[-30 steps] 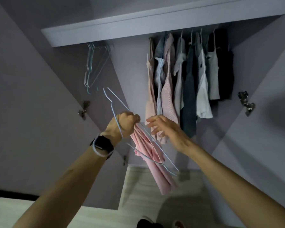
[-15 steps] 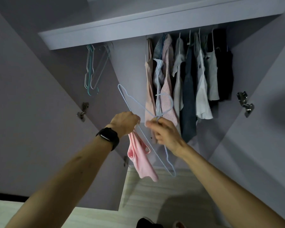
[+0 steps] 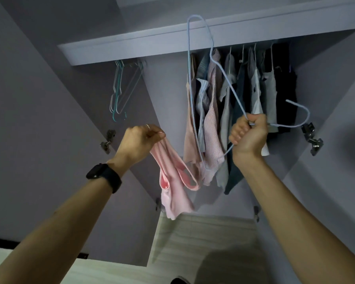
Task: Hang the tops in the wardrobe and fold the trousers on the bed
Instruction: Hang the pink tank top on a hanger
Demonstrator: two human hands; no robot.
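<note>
Pink top: is dangling bunched from the left hand in front of the open wardrobe, not yet on a hanger.
Left hand: is pinching one edge of the top between curled fingers and thumb; that is the only hold on the garment.
Right hand: is clenching the neck of the blue wire hanger, with the hook sticking out to the right and the frame tipped up and to the left.
Slip risk: the top is hanging from a small pinch, so a tug while threading could be pulling it free to the floor.
Threading risk: the straps are lying twisted together, so the hanger arm could be entering the wrong opening.
Snag risk: the hanger's lower corner is crossing in front of the hung clothes and could be catching one.
Knock risk: the upper corner is reaching across the shelf edge and may be striking it.
</note>
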